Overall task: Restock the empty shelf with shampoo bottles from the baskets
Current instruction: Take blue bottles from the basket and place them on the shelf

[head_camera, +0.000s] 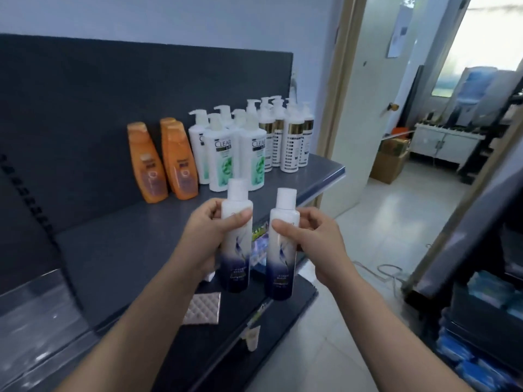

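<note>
Head view: dark shelf (113, 250) against a dark back panel (85, 108). Orange bottles (150, 168) and white pump bottles (223, 154) stand at its right rear. Left hand (203, 236) grips one white-and-navy bottle (236, 250); right hand (317, 236) grips a second bottle (281, 256). Both are upright over the front edge.

Step, judged: carrying to shelf. Next: set both down in the open room left of the orange bottles, back from the edge.

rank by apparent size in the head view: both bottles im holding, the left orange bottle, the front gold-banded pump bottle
1. left held bottle and right held bottle, alike; nearest the camera, so true size unsure
2. left orange bottle
3. front gold-banded pump bottle
</note>
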Motion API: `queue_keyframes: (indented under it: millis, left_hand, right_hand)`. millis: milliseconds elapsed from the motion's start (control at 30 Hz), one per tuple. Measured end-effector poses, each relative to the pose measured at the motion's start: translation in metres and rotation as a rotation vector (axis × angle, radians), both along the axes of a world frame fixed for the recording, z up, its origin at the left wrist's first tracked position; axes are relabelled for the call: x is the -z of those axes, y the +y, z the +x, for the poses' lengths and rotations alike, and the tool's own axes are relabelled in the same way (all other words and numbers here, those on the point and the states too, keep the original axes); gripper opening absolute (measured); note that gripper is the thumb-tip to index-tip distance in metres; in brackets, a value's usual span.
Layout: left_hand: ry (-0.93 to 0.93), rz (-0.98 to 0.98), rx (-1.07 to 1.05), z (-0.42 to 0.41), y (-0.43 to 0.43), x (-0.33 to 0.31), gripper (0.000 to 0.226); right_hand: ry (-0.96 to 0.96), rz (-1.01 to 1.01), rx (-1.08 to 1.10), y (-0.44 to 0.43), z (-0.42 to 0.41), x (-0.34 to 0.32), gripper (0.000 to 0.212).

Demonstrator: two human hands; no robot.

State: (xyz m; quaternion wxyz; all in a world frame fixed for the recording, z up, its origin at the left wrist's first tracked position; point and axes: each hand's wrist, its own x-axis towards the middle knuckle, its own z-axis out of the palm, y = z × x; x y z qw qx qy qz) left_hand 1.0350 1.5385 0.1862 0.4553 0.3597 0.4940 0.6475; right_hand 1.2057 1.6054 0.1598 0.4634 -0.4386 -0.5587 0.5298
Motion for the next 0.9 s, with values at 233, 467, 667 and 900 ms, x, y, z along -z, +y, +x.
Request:
queue_keyframes:
  millis: [233,467,667,900]
  left_hand:
    - [0.011,0.025,-0.206,-0.067,0.008,-0.020,0.053]
    - [0.126,-0.010,-0.449,-0.124,0.017,-0.021,0.020]
    - [0.236,-0.038,-0.635,-0.167,0.019,-0.016,0.023]
    - [0.288,-0.112,-0.742,-0.218,0.019,-0.007,0.027]
  right_hand:
    - [0.009,0.078,-0.196,0.038,-0.079,-0.025,0.035]
    - [0.030,0.106,-0.411,0.078,-0.156,-0.027,0.032]
    - [-0.022,0.134,-0.564,0.101,-0.219,-0.016,0.044]
    - [-0.069,0.160,-0.654,0.107,-0.274,-0.009,0.053]
